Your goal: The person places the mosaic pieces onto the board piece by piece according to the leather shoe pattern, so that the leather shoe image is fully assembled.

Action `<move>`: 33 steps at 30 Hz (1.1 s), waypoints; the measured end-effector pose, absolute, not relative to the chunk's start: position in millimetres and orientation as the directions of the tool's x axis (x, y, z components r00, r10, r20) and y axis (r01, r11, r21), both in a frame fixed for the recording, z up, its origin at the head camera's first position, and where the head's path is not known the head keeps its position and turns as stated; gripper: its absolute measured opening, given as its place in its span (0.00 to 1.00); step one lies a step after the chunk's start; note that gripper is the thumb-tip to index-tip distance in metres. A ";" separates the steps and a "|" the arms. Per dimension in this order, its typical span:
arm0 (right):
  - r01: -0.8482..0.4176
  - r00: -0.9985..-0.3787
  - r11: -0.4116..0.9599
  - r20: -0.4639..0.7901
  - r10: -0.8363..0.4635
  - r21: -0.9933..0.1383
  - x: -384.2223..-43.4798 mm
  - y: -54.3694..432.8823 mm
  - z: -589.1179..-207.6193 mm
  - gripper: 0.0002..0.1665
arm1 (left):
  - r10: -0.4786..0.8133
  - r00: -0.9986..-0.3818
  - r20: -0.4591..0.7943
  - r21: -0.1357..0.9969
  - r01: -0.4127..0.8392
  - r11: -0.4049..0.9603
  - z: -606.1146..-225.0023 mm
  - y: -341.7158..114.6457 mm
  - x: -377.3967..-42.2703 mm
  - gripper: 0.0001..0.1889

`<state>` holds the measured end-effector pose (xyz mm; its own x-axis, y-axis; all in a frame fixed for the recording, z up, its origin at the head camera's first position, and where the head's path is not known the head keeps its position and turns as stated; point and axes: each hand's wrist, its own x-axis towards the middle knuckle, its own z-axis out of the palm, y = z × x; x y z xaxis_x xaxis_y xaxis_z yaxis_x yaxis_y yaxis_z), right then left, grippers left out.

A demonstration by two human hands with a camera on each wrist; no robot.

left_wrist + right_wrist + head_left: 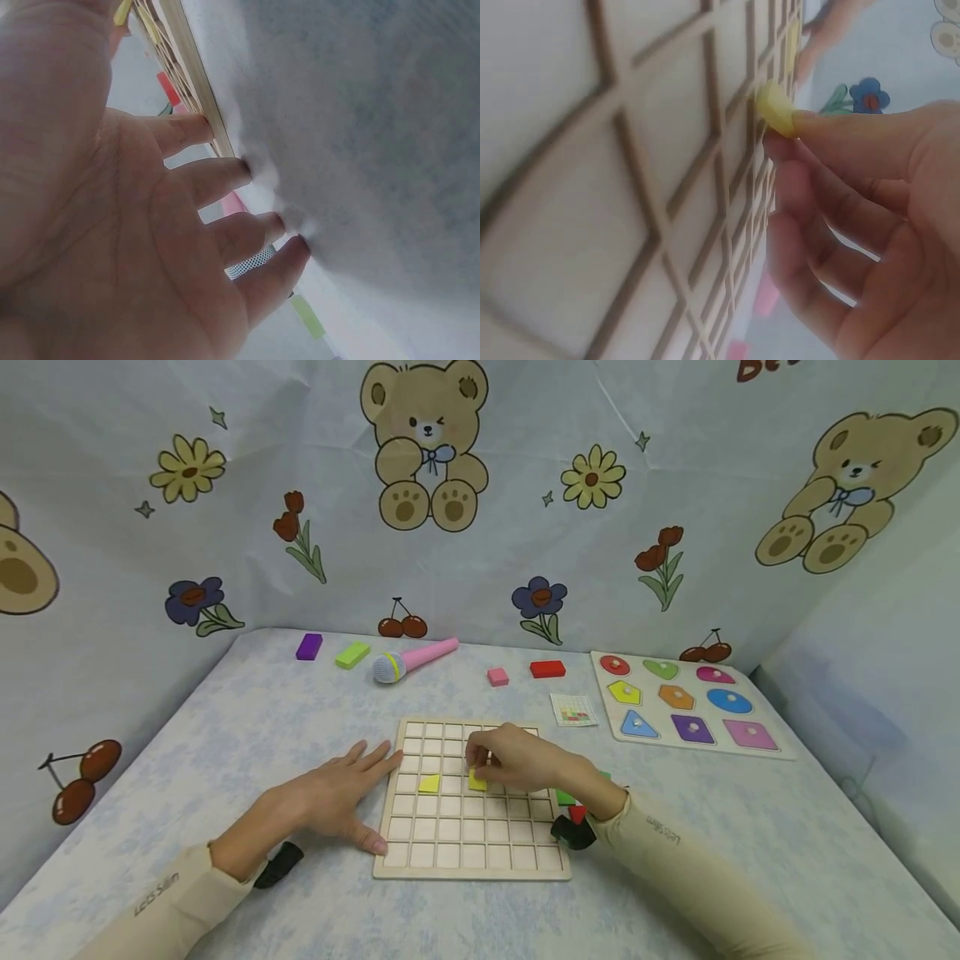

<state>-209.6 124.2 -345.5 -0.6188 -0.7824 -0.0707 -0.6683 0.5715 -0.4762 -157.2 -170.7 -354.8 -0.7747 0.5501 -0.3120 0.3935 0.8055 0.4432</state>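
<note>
A pale wooden grid board [442,831] with square cells lies on the table. A yellow square tile [429,784] rests on it, left of the middle. Between thumb and fingertips my right hand [517,758] pinches a second yellow tile [776,109] at the board, tilted in the right wrist view. Whether it sits in a cell cannot be told. My left hand [330,797] has its fingers spread along the board's left side, thumb at the lower left edge. In the left wrist view, fingertips of the left hand [172,202] touch the table and the board's rim.
Green [565,797] and red tiles [577,813] lie partly hidden under the right forearm. Behind the board are a patterned card [574,710], a pink microphone [416,658], and purple [309,647], lime [352,655], pink [497,677] and red blocks [547,669]. A shape puzzle [637,693] lies at the right.
</note>
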 end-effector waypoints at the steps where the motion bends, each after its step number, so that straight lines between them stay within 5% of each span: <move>1: -0.673 -0.616 0.569 -0.067 -0.785 -0.473 -209.3 122.1 -345.6 0.02 | 0.549 -0.774 -0.315 0.445 0.391 0.806 -354.4 -170.8 -157.0 0.65; 16: -0.660 -0.692 0.661 -0.054 -0.720 -0.358 -195.6 115.0 -345.8 0.03 | 0.546 -0.778 -0.310 0.431 0.398 0.810 -356.0 -170.5 -157.7 0.65; 25: -0.683 -0.664 0.646 -0.078 -0.744 -0.340 -178.1 147.9 -340.3 0.11 | 0.551 -0.778 -0.301 0.437 0.401 0.805 -357.5 -169.8 -157.4 0.65; 33: -0.535 -0.773 0.764 -0.156 -0.615 -0.361 -180.2 197.2 -330.6 0.17 | 0.556 -0.774 -0.304 0.442 0.402 0.802 -354.6 -169.8 -155.0 0.65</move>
